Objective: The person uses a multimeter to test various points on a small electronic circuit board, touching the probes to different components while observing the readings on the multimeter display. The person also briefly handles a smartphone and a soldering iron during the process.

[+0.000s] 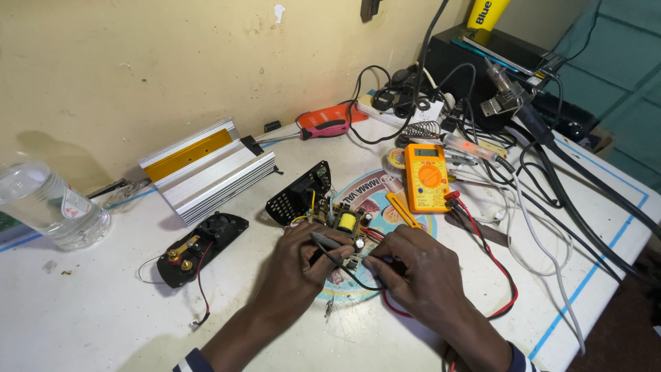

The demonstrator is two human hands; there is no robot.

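Note:
A small circuit board (346,222) with a yellow transformer lies on a round printed mat (375,186) in the middle of the white table. My left hand (303,262) pinches a dark test probe (325,239) whose tip rests on the board. My right hand (413,265) grips a second probe, mostly hidden under the fingers, also at the board. Black and red leads run from the hands to an orange multimeter (425,177) just beyond the board.
A black perforated cover (297,196) stands behind the board. A ribbed aluminium housing (210,169), a black fan panel (200,248) and a plastic bottle (48,207) are to the left. A pink-handled screwdriver (323,127), a soldering stand (421,131) and tangled cables (551,179) crowd the right.

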